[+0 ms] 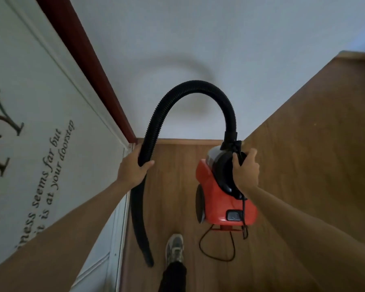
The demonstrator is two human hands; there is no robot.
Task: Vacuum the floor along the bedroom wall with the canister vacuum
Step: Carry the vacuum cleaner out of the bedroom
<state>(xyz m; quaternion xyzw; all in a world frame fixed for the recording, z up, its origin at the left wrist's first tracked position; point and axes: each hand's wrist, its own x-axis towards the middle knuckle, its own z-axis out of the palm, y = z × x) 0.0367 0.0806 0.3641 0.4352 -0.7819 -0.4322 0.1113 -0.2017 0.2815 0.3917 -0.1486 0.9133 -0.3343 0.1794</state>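
A red canister vacuum (pixel 217 199) hangs above the wooden floor (pixel 177 186), carried by its black top handle in my right hand (pixel 246 168). A black ribbed hose (pixel 190 89) arches up from its front and curves down to the left. My left hand (pixel 133 167) grips the hose where it joins the black nozzle (pixel 140 228). The nozzle's tip points down at the floor beside the white door on the left. The vacuum's black power cord (pixel 217 247) loops below the canister.
A white door with lettering (pixel 40 144) and a dark red frame (pixel 89 66) runs along the left. A plain white wall (pixel 198 39) stands ahead, meeting the floor at a wooden skirting. My shoe (pixel 175 247) is on the floor at bottom centre.
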